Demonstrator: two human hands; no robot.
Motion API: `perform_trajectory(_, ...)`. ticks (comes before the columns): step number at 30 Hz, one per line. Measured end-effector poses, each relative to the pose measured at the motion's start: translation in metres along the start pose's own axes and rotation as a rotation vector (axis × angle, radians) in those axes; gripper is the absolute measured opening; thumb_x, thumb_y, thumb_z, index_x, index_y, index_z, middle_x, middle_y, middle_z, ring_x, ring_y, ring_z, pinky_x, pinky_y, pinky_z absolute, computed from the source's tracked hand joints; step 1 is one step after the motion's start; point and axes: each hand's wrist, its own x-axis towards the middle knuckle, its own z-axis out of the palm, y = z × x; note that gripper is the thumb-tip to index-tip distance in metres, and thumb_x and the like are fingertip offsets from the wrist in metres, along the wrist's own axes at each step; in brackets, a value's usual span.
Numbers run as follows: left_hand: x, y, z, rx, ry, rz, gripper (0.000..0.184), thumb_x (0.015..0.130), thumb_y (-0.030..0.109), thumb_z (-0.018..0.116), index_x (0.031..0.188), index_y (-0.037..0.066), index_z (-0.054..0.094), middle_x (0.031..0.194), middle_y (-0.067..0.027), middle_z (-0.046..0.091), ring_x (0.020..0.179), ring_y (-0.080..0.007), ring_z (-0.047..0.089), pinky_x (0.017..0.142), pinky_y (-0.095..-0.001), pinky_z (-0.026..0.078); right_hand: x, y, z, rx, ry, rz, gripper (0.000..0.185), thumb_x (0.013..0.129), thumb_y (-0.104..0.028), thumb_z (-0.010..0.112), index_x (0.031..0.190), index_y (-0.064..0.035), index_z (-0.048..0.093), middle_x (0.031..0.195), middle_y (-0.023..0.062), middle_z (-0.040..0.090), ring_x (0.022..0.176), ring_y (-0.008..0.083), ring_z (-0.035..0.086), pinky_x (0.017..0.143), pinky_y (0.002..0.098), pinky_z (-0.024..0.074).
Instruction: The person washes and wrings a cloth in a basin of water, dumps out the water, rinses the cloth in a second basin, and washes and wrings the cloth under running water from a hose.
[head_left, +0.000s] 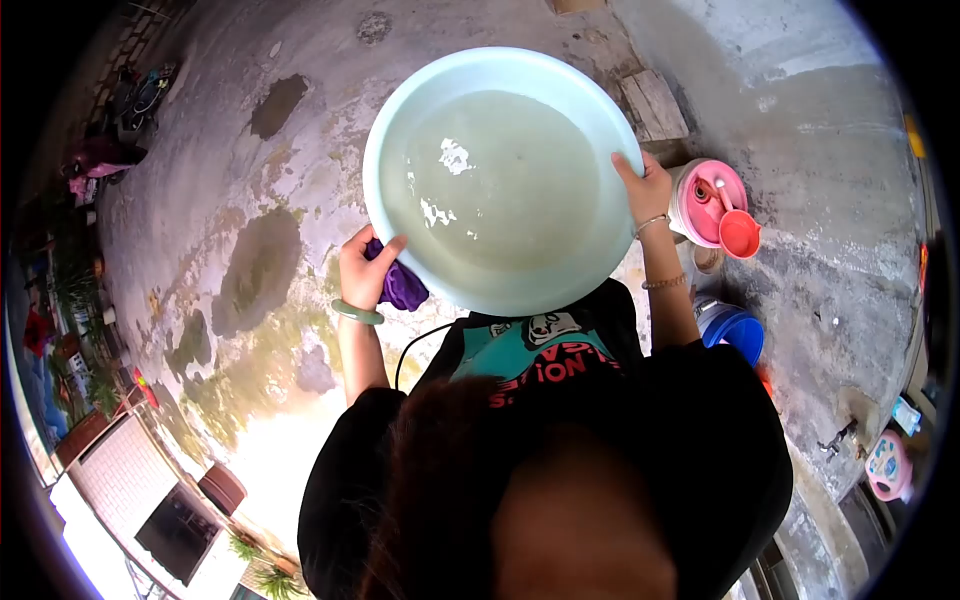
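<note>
A large pale green-blue basin (404, 110) holding cloudy water (530, 190) is held up in front of my body. My left hand (366, 266) grips its lower left rim, thumb on top, with a purple cloth (404, 288) bunched under the fingers beside the rim. My right hand (646, 190) clasps the right rim, thumb over the edge and the other fingers hidden beneath. A green bangle (357, 313) circles my left wrist, and thin bracelets are on my right forearm.
To the right stand a bucket with a pink top (712, 200), a red dipper (739, 234) on it, and a blue bucket (733, 332). Farther right are a tap (838, 438) and a pink bottle (888, 466). The concrete floor (330, 150) has damp, dark patches.
</note>
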Motion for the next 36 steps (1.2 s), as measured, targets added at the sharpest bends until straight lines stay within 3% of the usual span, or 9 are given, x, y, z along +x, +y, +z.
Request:
perform_trajectory(6,0.115,0.011,-0.056,-0.083,0.312,-0.034,0.018,0.077,0.005,0.066,0.091,-0.005,0.063,0.077,-0.0039,0.064,0.067,-0.0073,0.057,0.063,-0.0223,0.046,0.169,-0.089,0.16,0.012,-0.237,-0.14,0.036,0.079,-0.034,0.067,0.092,-0.001,0.065,0.069,0.0051,0.063,0.06,0.0102,0.054,0.058,0.0266,0.044)
perform_trajectory(11,0.216,0.074,-0.091,-0.136,0.503,-0.013,0.018,0.077,0.006,0.067,0.091,-0.004,0.063,0.079,-0.0025,0.064,0.07,-0.0065,0.055,0.066,-0.0225,0.045,0.301,-0.178,0.266,-0.063,-0.397,-0.207,0.038,0.079,-0.039,0.065,0.089,-0.0026,0.065,0.065,0.0044,0.06,0.058,0.0119,0.053,0.057,0.0271,0.0428)
perform_trajectory(17,0.388,0.134,-0.133,-0.108,0.598,-0.014,0.017,0.077,0.008,0.068,0.087,-0.004,0.062,0.075,-0.0008,0.062,0.066,-0.0059,0.053,0.063,-0.0216,0.043,0.448,-0.266,0.382,-0.053,-0.382,-0.246,0.041,0.083,-0.043,0.061,0.083,-0.0021,0.064,0.061,0.0029,0.057,0.056,0.0101,0.049,0.053,0.0269,0.0394)
perform_trajectory(20,0.488,0.152,-0.166,-0.053,0.569,0.015,0.015,0.077,0.009,0.068,0.083,-0.003,0.062,0.073,0.0,0.061,0.065,-0.0054,0.052,0.062,-0.0212,0.043,0.54,-0.269,0.447,0.041,-0.39,-0.149,0.043,0.085,-0.043,0.059,0.08,-0.001,0.063,0.059,0.0008,0.051,0.055,0.0085,0.042,0.052,0.0254,0.0357)
perform_trajectory(24,0.627,0.2,-0.215,-0.089,0.494,0.049,0.014,0.077,0.01,0.068,0.078,-0.002,0.06,0.071,0.0014,0.06,0.063,-0.0049,0.051,0.059,-0.021,0.042,0.63,-0.329,0.519,0.122,-0.269,-0.216,0.043,0.087,-0.042,0.056,0.079,-0.0001,0.061,0.058,-0.0013,0.045,0.058,0.0072,0.038,0.054,0.0239,0.0342)
perform_trajectory(27,0.718,0.241,-0.243,0.019,0.462,0.057,0.016,0.076,0.011,0.068,0.083,-0.003,0.062,0.072,0.0,0.061,0.064,-0.0053,0.052,0.061,-0.0218,0.043,0.704,-0.361,0.558,0.136,-0.252,-0.07,0.04,0.087,-0.035,0.059,0.094,0.0039,0.065,0.085,0.0032,0.064,0.078,0.0094,0.053,0.073,0.0224,0.0426)
perform_trajectory(30,0.823,0.272,-0.264,0.063,0.428,0.076,0.018,0.076,0.011,0.068,0.086,-0.004,0.063,0.073,-0.0007,0.062,0.065,-0.0058,0.053,0.061,-0.022,0.044,0.781,-0.392,0.603,0.173,-0.142,-0.018,0.043,0.088,-0.039,0.053,0.081,0.0023,0.063,0.063,0.0025,0.053,0.061,0.0087,0.044,0.058,0.0253,0.0381)
perform_trajectory(33,0.925,0.302,-0.274,0.026,0.385,0.061,0.018,0.077,0.01,0.068,0.086,-0.004,0.063,0.073,-0.0014,0.062,0.065,-0.0062,0.053,0.061,-0.0221,0.044,0.878,-0.408,0.643,0.156,-0.255,-0.129,0.044,0.089,-0.04,0.052,0.085,0.0029,0.064,0.068,0.0043,0.06,0.064,0.0099,0.05,0.061,0.0258,0.0411)
perform_trajectory(36,1.016,0.334,-0.281,0.033,0.431,0.054,0.019,0.077,0.01,0.067,0.086,-0.006,0.062,0.072,-0.0018,0.062,0.064,-0.0061,0.052,0.059,-0.0217,0.044,0.961,-0.453,0.678,0.031,-0.227,-0.122,0.045,0.09,-0.04,0.051,0.088,0.0024,0.065,0.072,0.005,0.063,0.068,0.011,0.054,0.063,0.0258,0.0424)
